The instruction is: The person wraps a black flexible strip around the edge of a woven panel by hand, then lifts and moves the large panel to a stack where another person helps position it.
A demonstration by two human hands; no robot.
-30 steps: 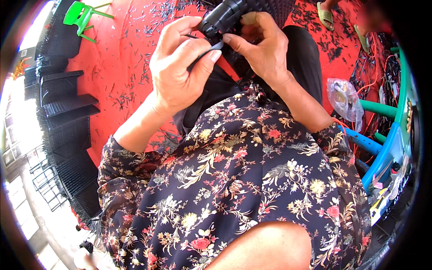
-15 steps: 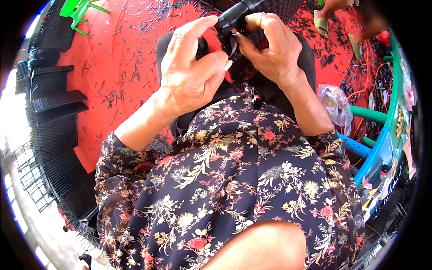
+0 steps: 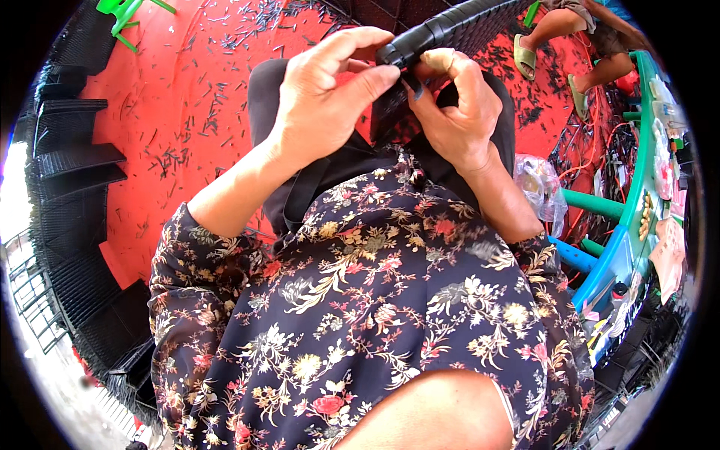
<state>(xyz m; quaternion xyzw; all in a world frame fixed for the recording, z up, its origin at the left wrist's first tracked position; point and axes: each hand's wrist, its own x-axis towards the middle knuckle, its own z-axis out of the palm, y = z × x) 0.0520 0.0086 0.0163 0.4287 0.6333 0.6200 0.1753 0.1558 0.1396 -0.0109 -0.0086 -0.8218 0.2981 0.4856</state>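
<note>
A black woven panel (image 3: 484,43) with a thick rim (image 3: 442,28) wrapped in flat black strip stands between my knees, its rim rising away to the upper right. At the rim's near end my left hand (image 3: 315,105) has its index finger and thumb closed on the wrapped edge. My right hand (image 3: 463,112) sits just below and right of that end, finger and thumb pinching a short dark strip (image 3: 412,86) under the rim. A pale wrap covers one right fingertip. My palms hide part of the panel's lower side.
Black strip offcuts litter the red floor (image 3: 157,105). Stacked black woven pieces (image 3: 67,195) line the left, and a green plastic stool (image 3: 120,15) is at upper left. On the right are a green-and-blue table (image 3: 637,172), a clear plastic bag (image 3: 538,187) and another person's sandalled feet (image 3: 525,58).
The rim has swung to the right and more of its length shows. My left hand has moved slightly right along with it. My right fingers have come closer together under the rim.
</note>
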